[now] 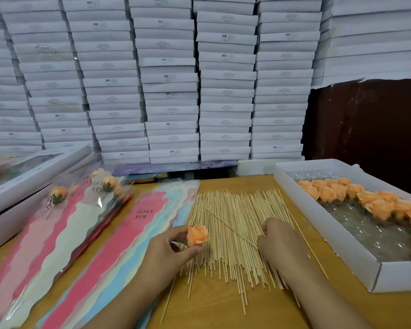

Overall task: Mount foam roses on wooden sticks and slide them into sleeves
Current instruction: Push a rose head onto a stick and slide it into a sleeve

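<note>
Rose and stick held over the stick pile [235, 233].
Left hand [169, 252] pinches an orange foam rose [198, 235]; right hand [280, 243] pinches one wooden stick [230, 230].

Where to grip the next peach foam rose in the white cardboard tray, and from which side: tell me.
Pinch a peach foam rose around its rounded outer petals, coming straight down from above. The roses sit bloom-up and packed close together in the white cardboard tray, so the sides are crowded and the tray walls block a low approach. A rose at the row's open edge, facing the bare film, probably lifts out easiest.
</note>
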`<action>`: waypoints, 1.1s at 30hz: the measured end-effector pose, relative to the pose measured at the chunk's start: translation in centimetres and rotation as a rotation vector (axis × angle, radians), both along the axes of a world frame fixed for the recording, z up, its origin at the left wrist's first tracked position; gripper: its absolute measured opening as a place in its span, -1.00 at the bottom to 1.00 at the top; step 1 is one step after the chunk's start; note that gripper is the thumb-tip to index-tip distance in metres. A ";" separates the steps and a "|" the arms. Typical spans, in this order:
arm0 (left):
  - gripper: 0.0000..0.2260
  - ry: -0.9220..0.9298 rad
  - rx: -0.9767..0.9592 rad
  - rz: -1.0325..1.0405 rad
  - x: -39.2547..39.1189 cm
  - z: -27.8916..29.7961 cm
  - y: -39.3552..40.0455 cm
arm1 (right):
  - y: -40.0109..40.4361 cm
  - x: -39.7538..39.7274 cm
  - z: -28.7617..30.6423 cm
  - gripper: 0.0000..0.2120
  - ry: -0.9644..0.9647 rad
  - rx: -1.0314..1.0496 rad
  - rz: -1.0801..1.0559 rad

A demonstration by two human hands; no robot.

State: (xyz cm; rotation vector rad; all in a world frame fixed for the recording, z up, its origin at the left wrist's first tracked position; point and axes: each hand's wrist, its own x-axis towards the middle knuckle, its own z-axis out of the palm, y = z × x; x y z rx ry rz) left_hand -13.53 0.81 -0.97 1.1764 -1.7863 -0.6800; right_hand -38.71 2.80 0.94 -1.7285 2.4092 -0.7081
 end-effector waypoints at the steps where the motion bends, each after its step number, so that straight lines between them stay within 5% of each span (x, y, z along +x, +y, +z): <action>1: -0.64 0.009 0.005 0.001 0.0 0.0 0.0 | 0.0 0.0 0.1 -0.84 -0.031 -0.010 -0.013; 7: -0.65 0.089 0.057 -0.001 0.1 0.1 -0.2 | 0.1 -0.2 0.3 -0.80 -0.273 -0.109 -0.019; 16: -0.67 0.328 0.131 -0.019 0.0 0.7 -0.2 | -0.1 -0.7 0.1 -0.64 -0.356 -0.156 0.058; 22: -0.66 0.721 0.360 -0.050 1.4 1.7 -0.7 | 0.7 -0.1 0.9 -0.81 -0.485 -0.252 0.258; 28: -0.75 1.216 0.564 -0.004 2.5 2.8 -1.5 | 1.1 -0.3 0.6 -0.85 -0.342 -0.258 0.379; 33: -0.75 1.342 0.565 0.047 2.9 3.3 -1.5 | 0.8 -0.3 -0.1 -0.84 -0.293 -0.217 0.419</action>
